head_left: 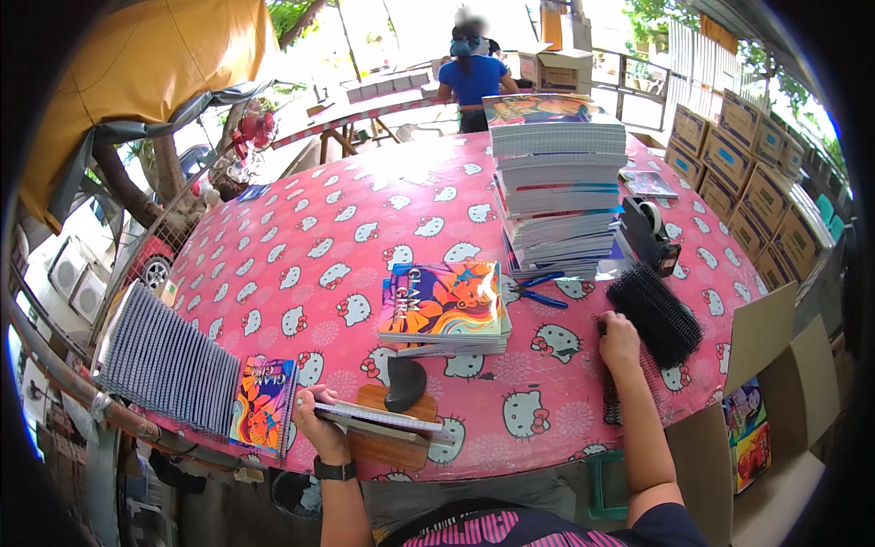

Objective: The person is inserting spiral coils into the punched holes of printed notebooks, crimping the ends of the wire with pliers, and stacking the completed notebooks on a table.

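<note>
Bearing notebooks [447, 299]: pink cat-print tablecloth [273, 232]; brown cartons [729, 162] stacked right.

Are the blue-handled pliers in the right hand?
No, the blue-handled pliers lie on the pink tablecloth, apart from the right hand.

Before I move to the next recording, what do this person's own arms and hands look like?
Neither the left hand nor the right hand wears a glove. The left wrist carries a black, watch-like band; the right wrist has nothing on it. The right arm is bare up to a short dark sleeve; the left sleeve is out of view.
</note>
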The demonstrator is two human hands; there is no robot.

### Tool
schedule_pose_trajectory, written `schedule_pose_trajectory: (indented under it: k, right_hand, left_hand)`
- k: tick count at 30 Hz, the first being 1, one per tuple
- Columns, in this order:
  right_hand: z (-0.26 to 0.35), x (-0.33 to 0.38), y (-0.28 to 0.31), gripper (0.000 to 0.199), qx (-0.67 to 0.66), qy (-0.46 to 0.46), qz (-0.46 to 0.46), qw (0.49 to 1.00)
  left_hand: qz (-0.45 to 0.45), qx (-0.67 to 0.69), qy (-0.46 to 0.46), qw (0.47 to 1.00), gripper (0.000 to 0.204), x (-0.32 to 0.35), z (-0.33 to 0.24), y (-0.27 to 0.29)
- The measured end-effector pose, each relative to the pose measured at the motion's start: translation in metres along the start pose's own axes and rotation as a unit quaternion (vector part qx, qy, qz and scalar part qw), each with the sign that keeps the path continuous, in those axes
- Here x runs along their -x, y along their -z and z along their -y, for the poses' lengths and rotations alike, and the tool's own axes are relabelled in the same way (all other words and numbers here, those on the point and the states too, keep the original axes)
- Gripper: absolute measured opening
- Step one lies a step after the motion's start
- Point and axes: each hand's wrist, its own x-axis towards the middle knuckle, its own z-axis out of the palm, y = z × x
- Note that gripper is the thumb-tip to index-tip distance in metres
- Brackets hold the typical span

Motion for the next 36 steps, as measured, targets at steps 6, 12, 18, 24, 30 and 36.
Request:
schedule_pose_trajectory:
  k: [6,12,18,24,30,36]
  right_hand:
    - [-0.004,0.012,-0.003,0.045,-0.005,0.042,-0.101,0.994]
    - [-0.003,0.001,-0.014,0.026,-0.036,0.027,-0.071,0.996]
    - [-0.002,-0.006,0.017,0.034,-0.099,-0.017,-0.036,0.994]
    - [0.029,-0.006,0.047,0.039,-0.108,0.087,-0.010,0.990]
    - [0.105,0.048,0.089,0.043,-0.231,0.191,0.020,0.954]
    - [0.183,0.118,0.109,0.029,-0.416,0.258,0.194,0.850]
  left_hand:
    - [-0.037,-0.035,0.021,0.998,0.036,0.008,0.003,0.006]
    - [0.005,-0.053,0.041,0.998,0.044,0.012,-0.003,0.016]
    - [0.078,-0.306,-0.253,0.914,0.080,0.036,-0.045,-0.001]
    - [0.313,-0.476,-0.275,0.774,0.071,0.064,-0.063,-0.050]
    - [0.294,-0.478,-0.250,0.789,0.047,0.066,-0.046,-0.066]
    - [0.295,-0.483,-0.278,0.776,0.039,0.070,-0.042,-0.071]
